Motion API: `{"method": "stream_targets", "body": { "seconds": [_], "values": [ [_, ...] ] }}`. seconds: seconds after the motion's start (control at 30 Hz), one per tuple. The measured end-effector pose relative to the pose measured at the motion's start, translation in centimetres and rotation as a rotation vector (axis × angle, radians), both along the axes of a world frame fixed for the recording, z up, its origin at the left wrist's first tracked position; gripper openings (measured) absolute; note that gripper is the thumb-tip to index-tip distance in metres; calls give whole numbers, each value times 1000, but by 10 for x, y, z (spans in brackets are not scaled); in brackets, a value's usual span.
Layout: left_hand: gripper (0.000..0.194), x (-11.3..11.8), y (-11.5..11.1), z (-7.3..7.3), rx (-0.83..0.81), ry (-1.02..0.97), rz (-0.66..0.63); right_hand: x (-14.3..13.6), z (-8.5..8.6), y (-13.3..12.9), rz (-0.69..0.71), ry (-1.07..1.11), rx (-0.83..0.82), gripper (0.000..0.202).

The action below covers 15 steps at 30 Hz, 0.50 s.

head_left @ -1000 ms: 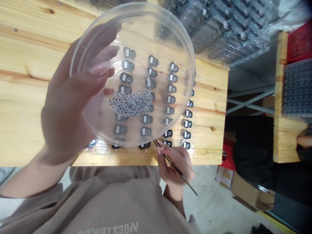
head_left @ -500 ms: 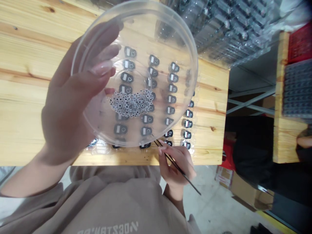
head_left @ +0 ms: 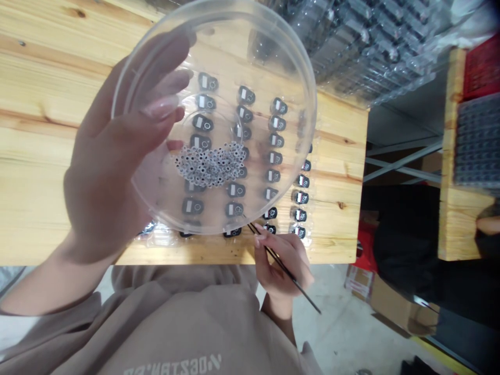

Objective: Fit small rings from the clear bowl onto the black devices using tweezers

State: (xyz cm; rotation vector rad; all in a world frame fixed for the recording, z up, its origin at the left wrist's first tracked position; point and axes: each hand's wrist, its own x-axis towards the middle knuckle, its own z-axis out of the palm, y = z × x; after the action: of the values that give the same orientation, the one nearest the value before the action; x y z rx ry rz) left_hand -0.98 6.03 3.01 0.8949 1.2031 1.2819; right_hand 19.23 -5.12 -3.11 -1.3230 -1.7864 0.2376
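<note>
On the wooden table (head_left: 47, 156) lies a clear blister tray (head_left: 312, 172) with rows of small black parts (head_left: 276, 158). Above it, the left hand (head_left: 105, 172) holds up a round transparent dish (head_left: 289, 67), fingers closed on its rim, with a heap of tiny grey rings (head_left: 209, 165) inside. The right hand (head_left: 283, 263), at the table's near edge, pinches thin black tweezers (head_left: 287, 273), their tips just beside the dish's lower rim.

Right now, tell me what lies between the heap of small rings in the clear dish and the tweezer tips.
In the head view, the clear dish floor and rim, with tray parts showing through, separate the rings from the tweezers in the right hand.
</note>
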Motion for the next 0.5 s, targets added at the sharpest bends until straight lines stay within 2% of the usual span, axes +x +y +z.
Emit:
{"method": "stream_targets", "body": {
  "seconds": [0.3,0.5],
  "values": [
    [60,-2,3,-3,19,46,-13,-1,-3,2,-8,-3,-16,27],
    [73,-2,5,-2,8,50,-36,-1,-4,1,-20,-8,-31,28]
  ]
}}
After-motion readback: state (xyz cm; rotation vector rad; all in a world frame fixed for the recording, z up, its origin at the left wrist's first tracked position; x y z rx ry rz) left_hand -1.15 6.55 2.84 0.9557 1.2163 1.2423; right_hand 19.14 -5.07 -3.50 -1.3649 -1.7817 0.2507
